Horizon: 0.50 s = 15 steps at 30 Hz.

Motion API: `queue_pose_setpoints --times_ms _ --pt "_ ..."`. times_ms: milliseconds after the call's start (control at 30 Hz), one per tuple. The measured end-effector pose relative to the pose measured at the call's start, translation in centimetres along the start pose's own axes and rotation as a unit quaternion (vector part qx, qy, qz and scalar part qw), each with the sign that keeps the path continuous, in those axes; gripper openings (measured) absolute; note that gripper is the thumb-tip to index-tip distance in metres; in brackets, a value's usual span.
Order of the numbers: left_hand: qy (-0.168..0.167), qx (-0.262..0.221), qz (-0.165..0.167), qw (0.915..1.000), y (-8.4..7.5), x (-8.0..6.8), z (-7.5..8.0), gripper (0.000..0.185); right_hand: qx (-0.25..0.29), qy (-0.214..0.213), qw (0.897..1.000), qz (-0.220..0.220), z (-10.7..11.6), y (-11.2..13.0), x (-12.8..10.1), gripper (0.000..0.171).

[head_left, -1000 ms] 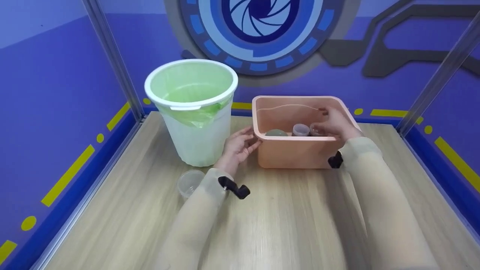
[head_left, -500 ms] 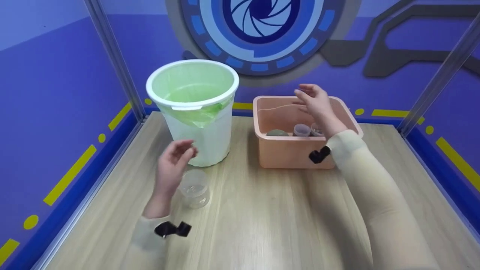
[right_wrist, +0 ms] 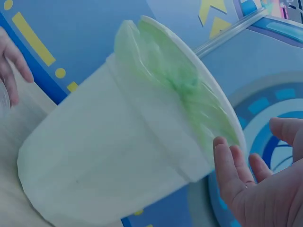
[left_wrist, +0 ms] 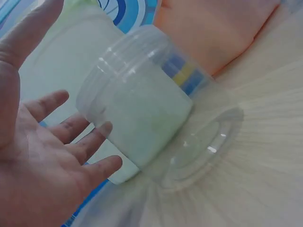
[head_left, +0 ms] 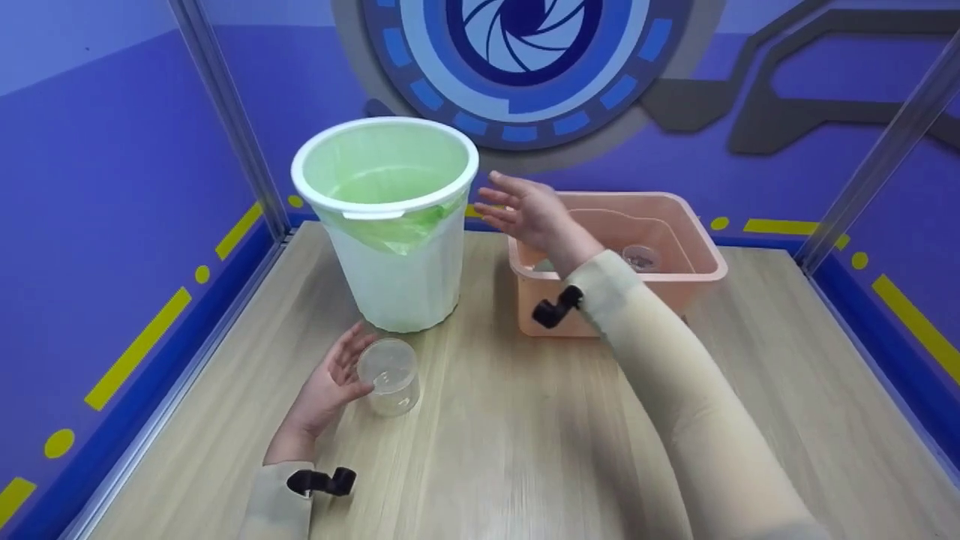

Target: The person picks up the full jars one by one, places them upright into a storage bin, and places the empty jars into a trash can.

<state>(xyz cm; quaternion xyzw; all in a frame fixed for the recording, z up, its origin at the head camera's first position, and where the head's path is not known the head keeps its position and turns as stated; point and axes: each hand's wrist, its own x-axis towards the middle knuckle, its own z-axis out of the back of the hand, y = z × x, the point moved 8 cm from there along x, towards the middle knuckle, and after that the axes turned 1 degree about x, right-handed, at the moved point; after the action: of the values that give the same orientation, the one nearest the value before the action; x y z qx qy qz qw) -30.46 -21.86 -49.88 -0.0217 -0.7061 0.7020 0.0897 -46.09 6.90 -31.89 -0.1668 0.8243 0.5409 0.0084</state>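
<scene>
A clear lidded plastic jar (head_left: 394, 386) stands upright on the table, in front of the white bin. My left hand (head_left: 319, 397) is at its left side, thumb and fingers spread on either side of it. In the left wrist view the fingers are apart, with fingertips close to the jar's (left_wrist: 147, 99) wall. My right hand (head_left: 532, 214) is held in the air over the left rim of the pink box, fingers loose and holding nothing. Inside the pink box (head_left: 694, 236) lies a small clear cup (head_left: 640, 257); other contents are mostly hidden by the right hand and wrist.
A tall white bin (head_left: 405, 285) with a green liner bag (head_left: 405, 234) folded over its rim stands behind the jar. Metal posts (head_left: 232, 127) and blue printed walls enclose the wooden table (head_left: 480, 450).
My left hand has left the pink box's corner and come across to the jar. My right hand has lifted out of the box and swung left toward the bin.
</scene>
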Motion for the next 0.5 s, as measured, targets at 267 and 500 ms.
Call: queue_pose_setpoints --times_ms 267,500 --pt "0.033 0.014 0.039 0.9986 2.0 0.0 -0.5 0.108 0.016 -0.008 1.0 -0.002 -2.6 -1.1 0.9 0.042" --pt "0.018 0.04 0.038 0.9983 2.4 0.3 -0.6 0.11 0.004 -0.016 1.0 0.018 -3.7 -0.8 1.5 0.036"
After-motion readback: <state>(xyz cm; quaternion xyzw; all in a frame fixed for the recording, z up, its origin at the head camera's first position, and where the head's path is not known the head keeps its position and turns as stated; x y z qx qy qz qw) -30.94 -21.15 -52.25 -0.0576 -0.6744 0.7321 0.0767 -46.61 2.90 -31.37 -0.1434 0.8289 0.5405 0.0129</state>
